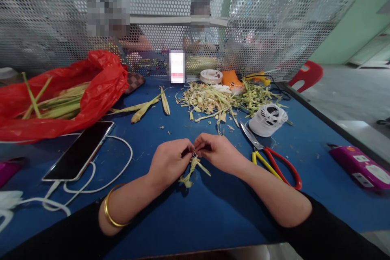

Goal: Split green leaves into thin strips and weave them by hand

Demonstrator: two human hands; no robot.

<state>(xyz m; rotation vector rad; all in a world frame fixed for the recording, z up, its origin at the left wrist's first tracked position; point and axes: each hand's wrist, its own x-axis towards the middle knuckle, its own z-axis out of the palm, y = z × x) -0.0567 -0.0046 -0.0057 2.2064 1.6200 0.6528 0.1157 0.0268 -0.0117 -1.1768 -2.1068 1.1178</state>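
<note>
We've got our left hand (171, 157) and right hand (219, 153) tip to tip, each grip pinched on a fine thread (194, 154), and the plaited leaf piece (193, 165) lies at six o'clock from them, over the blue counter (231, 219), long axis running one to seven, loose strip (205, 170) jutting toward four, left hand the nearer to its plaits

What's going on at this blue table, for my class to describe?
A person's left hand and right hand meet, pinching at the top of a small woven piece. Scissors lie by the right forearm, plant scraps are heaped beyond, and a red bag of long strips sits at left.
</note>
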